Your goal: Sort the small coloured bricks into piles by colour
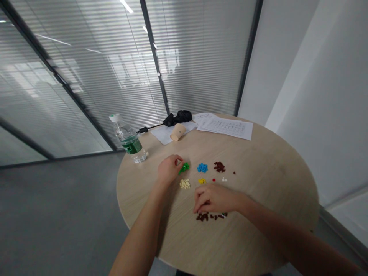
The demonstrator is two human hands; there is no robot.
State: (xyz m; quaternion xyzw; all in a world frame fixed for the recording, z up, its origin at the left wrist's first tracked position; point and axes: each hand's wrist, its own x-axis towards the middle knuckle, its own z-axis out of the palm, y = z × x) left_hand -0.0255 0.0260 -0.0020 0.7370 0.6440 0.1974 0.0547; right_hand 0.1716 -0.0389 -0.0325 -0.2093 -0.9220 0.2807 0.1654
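Observation:
Small coloured pieces like tiny building bricks lie sorted by colour on a round wooden table [258, 168]. My left hand [169, 169] is at the green pieces [185, 166], fingers curled and fingertips at the pile's left edge. My right hand [215, 197] hovers low over the table, its fingers bent together just above a row of dark brown pieces [203, 217]. Whatever either hand pinches is hidden or too small to name. Between the hands are cream pieces [185, 184] and yellow pieces [202, 180]. Blue pieces [202, 168] and another brown pile [219, 167] sit farther back.
One red piece [214, 179] and a few white pieces [224, 179] lie beyond my right hand. A water bottle [131, 142] stands at the table's left edge. At the back are a tipped paper cup [178, 132], a black folded bundle [178, 118] and printed sheets [227, 127].

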